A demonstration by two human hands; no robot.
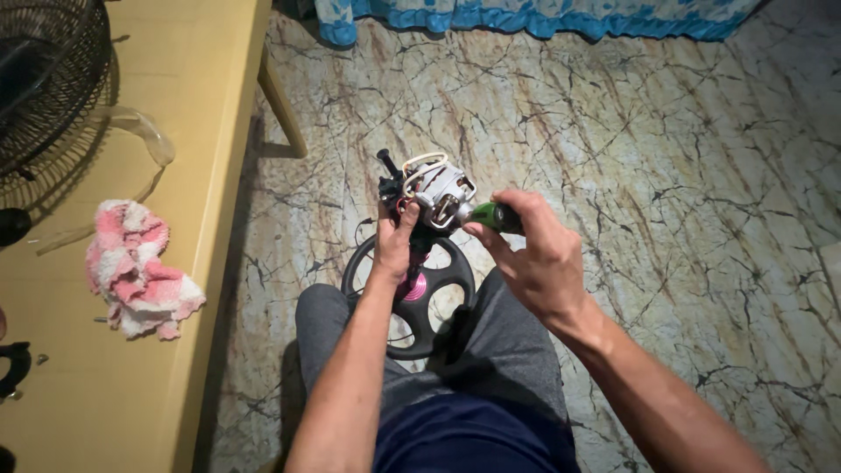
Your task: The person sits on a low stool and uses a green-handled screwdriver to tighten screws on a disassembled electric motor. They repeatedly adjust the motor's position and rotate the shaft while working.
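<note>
Over the lap, near the middle of the head view, two hands meet on one fan motor point(441, 191) — a grey-and-white block with a black shaft knob sticking up at its 10 o'clock. Left hand point(396, 241) sits at the motor's 7 o'clock, fingers wrapped round the dark stem under it, thumb pressed upward along the side. Right hand point(536, 254) comes in from 3 o'clock, fingers pinched narrow on one green-handled screwdriver point(495, 216) whose tip is lost against the motor's housing. Below the hands lies one black round base point(412, 302) with spokes and a pink hub, partly covered by the left wrist and resting on the knees. Both forearms rise from the bottom edge, the right one bent at the wrist. At 9 o'clock stands one yellow table point(210, 131) carrying one pink-and-white rag point(136, 270); one wire fan guard point(44, 79) is cut off at the top-left corner. A few small dark items at the table's left edge are too cropped to identify — marbled floor point(683, 175) fills the right side
</note>
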